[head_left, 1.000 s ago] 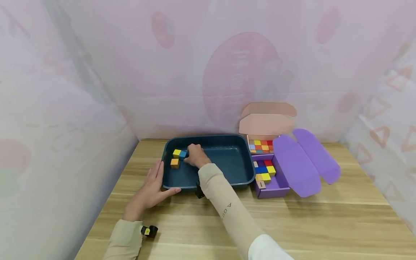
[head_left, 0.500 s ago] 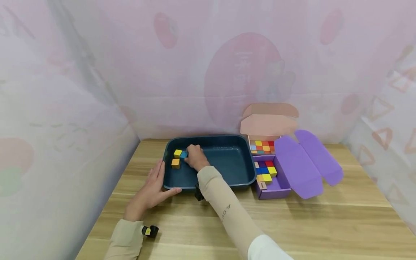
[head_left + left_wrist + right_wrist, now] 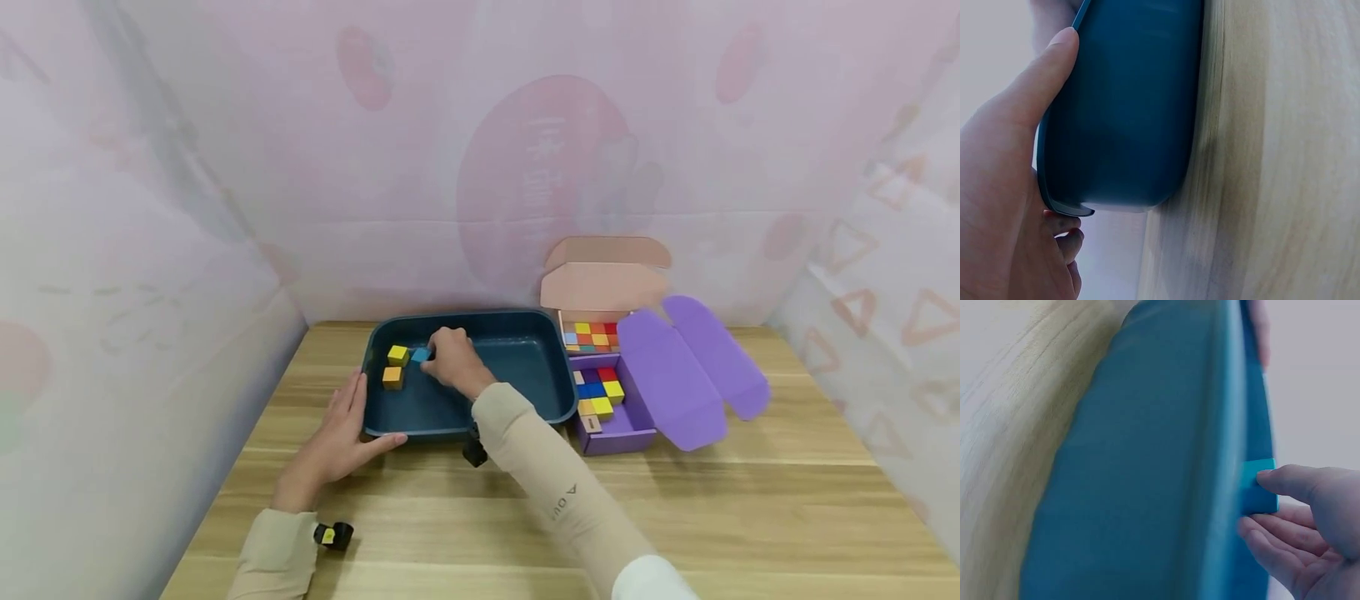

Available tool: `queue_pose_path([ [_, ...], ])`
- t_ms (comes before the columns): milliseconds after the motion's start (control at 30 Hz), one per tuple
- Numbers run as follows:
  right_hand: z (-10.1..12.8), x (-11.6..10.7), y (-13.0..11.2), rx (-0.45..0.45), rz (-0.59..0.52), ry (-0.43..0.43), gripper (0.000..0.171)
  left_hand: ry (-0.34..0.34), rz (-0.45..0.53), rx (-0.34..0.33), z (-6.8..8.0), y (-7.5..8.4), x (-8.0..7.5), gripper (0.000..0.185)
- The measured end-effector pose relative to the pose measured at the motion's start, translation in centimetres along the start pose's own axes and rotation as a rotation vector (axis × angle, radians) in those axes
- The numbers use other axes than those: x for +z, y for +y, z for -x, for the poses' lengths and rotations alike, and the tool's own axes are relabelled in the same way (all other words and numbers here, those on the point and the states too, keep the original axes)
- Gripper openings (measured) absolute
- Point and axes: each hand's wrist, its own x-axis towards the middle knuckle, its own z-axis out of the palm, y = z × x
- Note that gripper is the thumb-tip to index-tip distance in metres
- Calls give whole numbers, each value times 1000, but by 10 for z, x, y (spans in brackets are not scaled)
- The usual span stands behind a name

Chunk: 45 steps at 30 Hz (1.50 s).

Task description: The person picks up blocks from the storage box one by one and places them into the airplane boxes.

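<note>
My right hand (image 3: 456, 360) is inside the dark teal tray (image 3: 525, 371), pinching a blue block (image 3: 421, 356) between thumb and fingers. In the right wrist view the thumb lies on the face of this block (image 3: 1258, 487), the fingers are on its lower side, and the tray wall hides part of it. Just left of it sit a yellow block (image 3: 398, 356) and an orange block (image 3: 392, 377). My left hand (image 3: 337, 433) rests on the tray's near left corner, fingers straight along the left side. Its thumb lies on the front rim, as the left wrist view shows.
A purple box (image 3: 618, 442) with its lid open stands against the tray's right side, with several coloured blocks inside. Behind it is an open pink box (image 3: 603, 285), also holding coloured blocks. Fabric walls (image 3: 420, 167) enclose the wooden table (image 3: 420, 533) at the back and sides.
The blue block has come away from the yellow block, rightward in my right hand, and a gap now shows between them. My left hand keeps its place on the tray corner; the head view shifted slightly.
</note>
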Motion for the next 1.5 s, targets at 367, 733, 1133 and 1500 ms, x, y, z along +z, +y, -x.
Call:
queue_pose_path([
  [367,36,-47,5,-98,-30,35,23,-11,11,-1,-3,-3,-5,131],
  [733,84,-104,41,-87,-116,-3,19,-11,39,12,-2,-2,-6,132],
  [1133,133,-154,114,-48,-118,-32,25,-2,16,11,-3,-5,-8,132],
  [1500,159,-182,165,-33,-148,-139,27,-3,22,6,-2,-5,-6,132],
])
